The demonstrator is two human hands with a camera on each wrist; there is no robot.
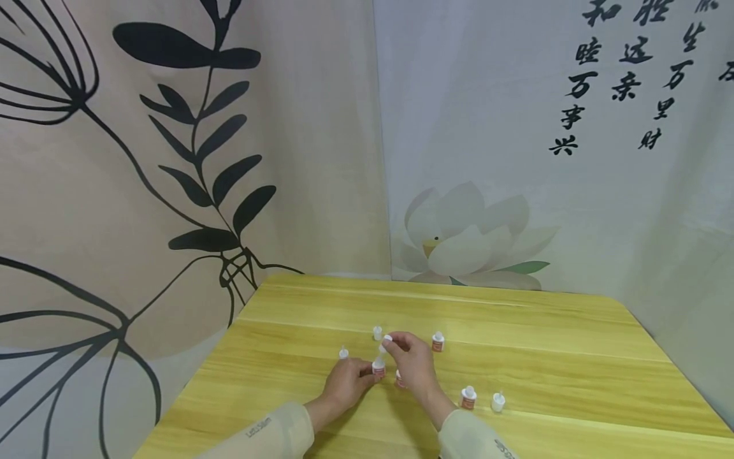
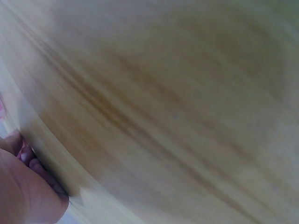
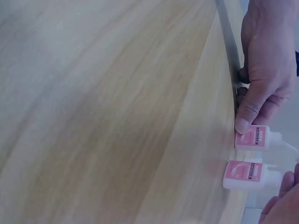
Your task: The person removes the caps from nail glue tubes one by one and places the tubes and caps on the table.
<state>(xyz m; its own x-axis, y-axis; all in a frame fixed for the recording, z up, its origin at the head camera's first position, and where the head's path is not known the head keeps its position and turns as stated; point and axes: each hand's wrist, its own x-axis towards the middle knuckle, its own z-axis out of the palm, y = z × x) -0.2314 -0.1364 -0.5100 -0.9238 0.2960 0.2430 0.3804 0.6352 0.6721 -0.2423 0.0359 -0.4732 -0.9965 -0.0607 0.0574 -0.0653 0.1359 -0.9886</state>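
A small white bottle with a pink label (image 1: 378,368) stands on the table, its lower part held by the fingers and thumb of my left hand (image 1: 345,382). Directly above its neck, my right hand (image 1: 415,364) pinches a small white cap (image 1: 387,338). In the right wrist view, a thin white stem (image 3: 290,146) runs from the held bottle (image 3: 252,137) towards my right fingers. A second labelled bottle (image 3: 245,175) stands beside it, partly hidden by my right hand in the head view. The left wrist view catches only part of my left hand (image 2: 30,186).
Other labelled bottles (image 1: 438,342) stand behind and to the right of my right hand, one (image 1: 468,398) near its sleeve. Small white pieces with thin tips stand about: one at the right (image 1: 497,402), others further back. The wooden table (image 1: 550,357) meets printed curtains behind.
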